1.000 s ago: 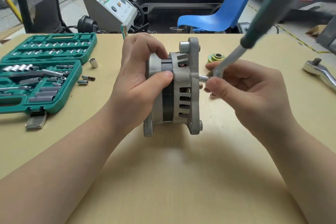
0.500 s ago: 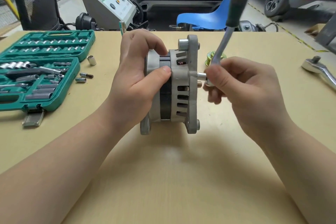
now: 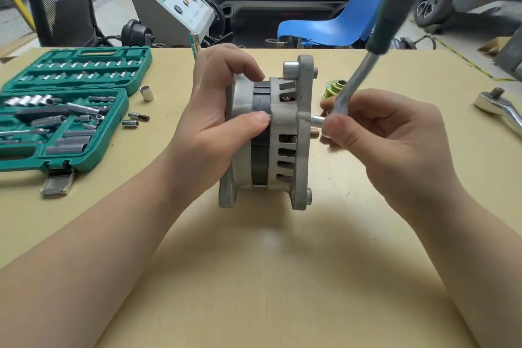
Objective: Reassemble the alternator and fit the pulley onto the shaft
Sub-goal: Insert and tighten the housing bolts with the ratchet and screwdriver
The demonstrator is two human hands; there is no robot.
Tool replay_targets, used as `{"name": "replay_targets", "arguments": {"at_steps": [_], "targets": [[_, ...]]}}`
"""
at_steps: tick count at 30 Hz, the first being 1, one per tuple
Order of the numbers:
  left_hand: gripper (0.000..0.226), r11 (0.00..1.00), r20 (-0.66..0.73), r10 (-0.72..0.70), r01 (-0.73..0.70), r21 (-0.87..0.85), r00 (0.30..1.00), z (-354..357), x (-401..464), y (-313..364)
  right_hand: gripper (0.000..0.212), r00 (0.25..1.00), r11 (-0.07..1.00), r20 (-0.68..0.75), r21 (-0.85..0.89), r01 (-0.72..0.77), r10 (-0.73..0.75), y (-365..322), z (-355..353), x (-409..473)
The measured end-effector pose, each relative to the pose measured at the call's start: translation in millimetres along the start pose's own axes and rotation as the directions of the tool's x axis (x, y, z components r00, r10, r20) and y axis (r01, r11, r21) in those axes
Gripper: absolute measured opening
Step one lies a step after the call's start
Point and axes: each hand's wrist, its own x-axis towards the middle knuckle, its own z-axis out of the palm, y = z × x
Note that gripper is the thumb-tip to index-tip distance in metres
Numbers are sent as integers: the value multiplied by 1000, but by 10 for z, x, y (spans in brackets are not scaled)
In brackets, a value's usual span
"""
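From the head camera, the alternator (image 3: pixel 271 133) stands on edge near the middle of the tan table (image 3: pixel 268 277), its lower mounting ears touching the surface and its slotted front housing facing right. The left hand (image 3: pixel 217 121) grips the alternator's rear half, fingers curled over the top and thumb pressed against the dark stator band. A short silver socket (image 3: pixel 317 119) sits against a boss on the front housing, and the right hand (image 3: pixel 389 138) pinches it at the head of a ratchet wrench (image 3: pixel 367 56), whose chrome shank rises up and to the right into a dark green handle that runs out past the top edge of the frame. Just below the socket a copper-coloured stub (image 3: pixel 314 131) sticks out of the housing. The yellowish pulley (image 3: pixel 333 89) lies on the table just behind the right hand, toward the far edge, apart from the alternator. An open green socket set case (image 3: pixel 67 110) fills the left side of the table, with a loose socket (image 3: pixel 147 93) and two small bits (image 3: pixel 135 119) beside it. A second chrome ratchet (image 3: pixel 500 109) lies at the right edge. Beyond the far edge stand a blue chair (image 3: pixel 339 20) and a grey machine (image 3: pixel 175 8).
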Motion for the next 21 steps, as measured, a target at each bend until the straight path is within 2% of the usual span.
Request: {"name": "replay_targets", "arguments": {"at_steps": [3, 5, 8, 12, 15, 17, 21], "targets": [[44, 999, -6, 7, -7, -36, 1000, -2, 1, -39, 35, 985, 980, 39, -97, 172, -169, 29, -22, -1], [47, 999, -16, -1, 0, -52, 1000, -2, -2, -55, 50, 970, 961, 83, -145, 237, -227, 54, -42, 15], [47, 1000, -26, -4, 4, -16, 1000, -13, -1, -68, 53, 966, 956, 96, -149, 252, -239, 72, -63, 16], [47, 999, -38, 6, -4, 40, 999, -2, -8, -55, 47, 997, 997, 21, -6, 75, -75, 26, -34, -23], [45, 999, -49, 0, 3, 51, 999, 19, 2, -31, 26, 996, 997, -69, 68, -46, 50, -33, 4, 5], [44, 999, -46, 4, -1, 52, 999, 22, 9, -25, 11, 993, 994, -64, 56, -91, 95, -52, 48, 46], [41, 998, -44, 7, -5, 60, 999, 31, 14, -21, 39, 967, 970, -97, 78, -229, 236, -41, 123, 107]]}}
